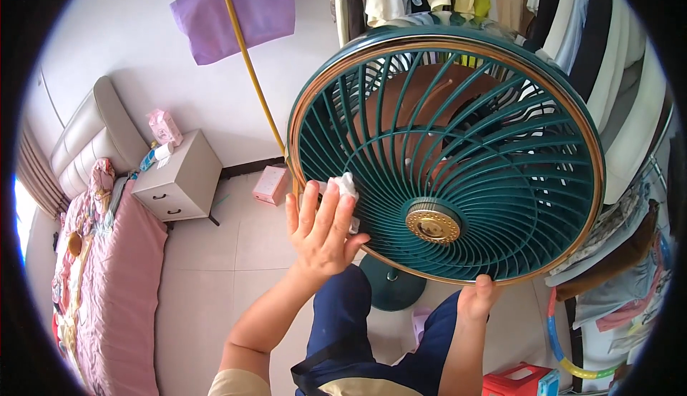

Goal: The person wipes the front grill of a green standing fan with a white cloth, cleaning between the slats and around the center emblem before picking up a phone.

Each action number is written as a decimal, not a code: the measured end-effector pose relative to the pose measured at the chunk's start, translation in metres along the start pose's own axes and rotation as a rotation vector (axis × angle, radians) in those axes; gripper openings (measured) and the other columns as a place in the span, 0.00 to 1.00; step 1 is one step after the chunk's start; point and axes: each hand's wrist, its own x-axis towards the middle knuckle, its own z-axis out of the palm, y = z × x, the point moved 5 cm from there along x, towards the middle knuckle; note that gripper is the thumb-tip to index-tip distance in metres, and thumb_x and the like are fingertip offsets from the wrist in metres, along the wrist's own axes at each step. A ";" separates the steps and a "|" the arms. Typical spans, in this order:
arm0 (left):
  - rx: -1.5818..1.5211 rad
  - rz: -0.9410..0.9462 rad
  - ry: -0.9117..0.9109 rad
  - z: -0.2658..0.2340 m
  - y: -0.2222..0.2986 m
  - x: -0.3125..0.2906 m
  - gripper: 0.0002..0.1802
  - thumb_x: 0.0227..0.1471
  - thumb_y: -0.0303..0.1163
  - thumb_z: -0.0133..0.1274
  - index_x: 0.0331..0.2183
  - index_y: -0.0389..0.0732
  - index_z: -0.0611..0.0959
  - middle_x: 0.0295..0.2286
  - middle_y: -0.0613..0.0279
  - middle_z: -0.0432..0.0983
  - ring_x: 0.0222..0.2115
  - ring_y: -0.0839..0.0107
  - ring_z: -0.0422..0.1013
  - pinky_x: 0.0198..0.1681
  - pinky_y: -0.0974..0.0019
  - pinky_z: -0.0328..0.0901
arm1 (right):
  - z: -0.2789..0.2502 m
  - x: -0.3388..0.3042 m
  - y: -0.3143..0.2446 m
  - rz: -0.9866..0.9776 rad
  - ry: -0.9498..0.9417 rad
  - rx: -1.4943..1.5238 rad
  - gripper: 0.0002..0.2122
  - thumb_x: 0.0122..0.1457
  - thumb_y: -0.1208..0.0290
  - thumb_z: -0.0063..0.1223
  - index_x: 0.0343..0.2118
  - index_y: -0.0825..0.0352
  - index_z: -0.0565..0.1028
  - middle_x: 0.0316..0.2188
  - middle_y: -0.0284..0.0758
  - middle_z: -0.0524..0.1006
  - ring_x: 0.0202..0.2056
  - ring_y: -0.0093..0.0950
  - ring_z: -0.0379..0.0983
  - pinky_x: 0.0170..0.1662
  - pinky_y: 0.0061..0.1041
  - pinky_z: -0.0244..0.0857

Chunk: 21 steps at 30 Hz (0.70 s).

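A large fan with a dark green spiral grille (526,167), a copper-coloured rim and a gold centre cap (433,222) is tilted up toward me. My left hand (322,231) presses a crumpled white tissue (346,185) against the left side of the rim and grille. Its fingers are stretched out, with the tissue between them and the fan. At the lower edge, my right hand (478,299) grips the rim with the thumb in front; its other fingers are hidden behind. Below, the fan's round green base (393,292) stands on the tiled floor, partly covered by my leg.
Clothes hang close behind and to the right of the fan (619,74). A yellow pole (247,49) and a purple bag (240,16) are by the wall. At left are a bed (125,281), a nightstand (182,170) and a pink box (271,185). A red stool (519,380) stands lower right.
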 end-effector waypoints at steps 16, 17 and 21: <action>-0.265 0.235 0.032 -0.016 0.031 0.004 0.14 0.39 0.25 0.52 0.34 0.42 0.82 0.38 0.59 0.74 0.43 0.62 0.68 0.49 0.56 0.60 | 0.000 0.002 0.001 0.008 0.022 0.037 0.37 0.42 0.69 0.61 0.56 0.65 0.56 0.54 0.32 0.61 0.54 0.30 0.57 0.58 0.31 0.50; -0.265 0.231 0.060 -0.014 0.025 0.002 0.14 0.40 0.24 0.52 0.34 0.41 0.83 0.38 0.59 0.74 0.43 0.62 0.68 0.49 0.56 0.61 | 0.001 0.004 -0.001 -0.020 -0.001 0.006 0.37 0.42 0.69 0.61 0.56 0.64 0.55 0.55 0.32 0.60 0.55 0.29 0.56 0.59 0.31 0.50; -0.217 0.150 0.120 -0.023 0.002 0.004 0.14 0.37 0.22 0.56 0.33 0.36 0.82 0.38 0.57 0.74 0.41 0.63 0.70 0.43 0.65 0.67 | -0.005 0.005 0.000 -0.051 -0.012 -0.006 0.37 0.42 0.69 0.61 0.56 0.64 0.55 0.55 0.32 0.60 0.55 0.29 0.56 0.58 0.31 0.50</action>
